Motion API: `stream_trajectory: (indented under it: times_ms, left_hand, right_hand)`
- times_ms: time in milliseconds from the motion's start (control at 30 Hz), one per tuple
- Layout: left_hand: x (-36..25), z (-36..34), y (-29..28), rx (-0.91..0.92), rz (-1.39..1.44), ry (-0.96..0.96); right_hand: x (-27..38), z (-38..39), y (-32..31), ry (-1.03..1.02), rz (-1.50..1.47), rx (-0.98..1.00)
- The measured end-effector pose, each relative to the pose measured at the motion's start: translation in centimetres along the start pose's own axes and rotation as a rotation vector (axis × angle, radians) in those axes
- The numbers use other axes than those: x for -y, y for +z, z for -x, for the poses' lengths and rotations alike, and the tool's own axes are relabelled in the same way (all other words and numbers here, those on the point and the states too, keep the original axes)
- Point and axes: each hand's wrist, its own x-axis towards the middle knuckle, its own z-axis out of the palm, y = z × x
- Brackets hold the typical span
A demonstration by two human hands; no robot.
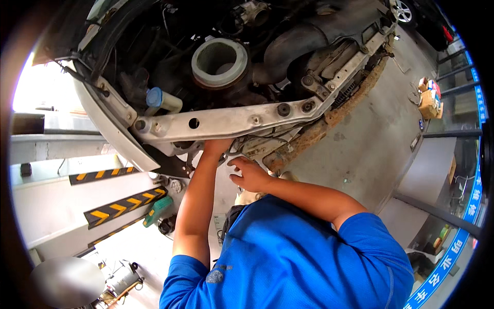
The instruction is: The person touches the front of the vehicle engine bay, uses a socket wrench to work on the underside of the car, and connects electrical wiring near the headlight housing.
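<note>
The front end of a car with its front exposed lies before me, a pale metal crossbeam (226, 119) running across it. My left hand (218, 146) reaches under this beam, and its fingers are hidden behind it. Just below and to the right, my right hand (250, 173) is held in the air with nothing visible in it. Its fingers are loosely bent and apart. Close to both hands is some dark wiring (237, 147) under the beam. A rusty, dirty bumper bar (298, 149) extends from there to the far right.
In the engine bay are a grey ring-shaped housing (220, 63), a blue-capped reservoir (163, 100) and a dark air duct (293, 49). A light fender (110, 126) curves along the left. Striped yellow-black guards (123, 207) and a green machine (158, 211) stand left; cardboard boxes (429, 105) lie right.
</note>
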Motion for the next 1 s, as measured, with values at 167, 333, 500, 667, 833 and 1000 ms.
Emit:
stream_trajectory:
  times_ms: [167,333,500,667,833,1000]
  left_hand:
    - [-2.8,8.6,-3.3,-0.351,0.082,-0.136]
    - [-1.2,22.5,-3.3,-0.247,0.264,-0.683]
    - [0.2,38.5,1.5,-0.311,0.462,-1.129]
    - [-1.6,51.9,8.4,-0.485,0.841,-1.541]
    - [-4.6,62.8,14.2,-0.51,0.836,-1.71]
    - [-10.3,69.0,14.0,-0.73,0.876,-1.72]
  right_hand:
    - [-5.8,2.6,-0.2,0.248,-0.444,0.264]
    - [-8.8,7.4,-2.6,0.524,-0.606,0.091]
    - [-7.5,8.3,-4.4,0.549,-0.59,-0.211]
    - [-6.7,6.0,-5.9,0.559,-0.742,-0.323]
    - [-5.4,8.8,-0.6,0.772,-0.233,0.276]
    - [-3.8,10.9,10.5,0.59,-0.017,0.461]
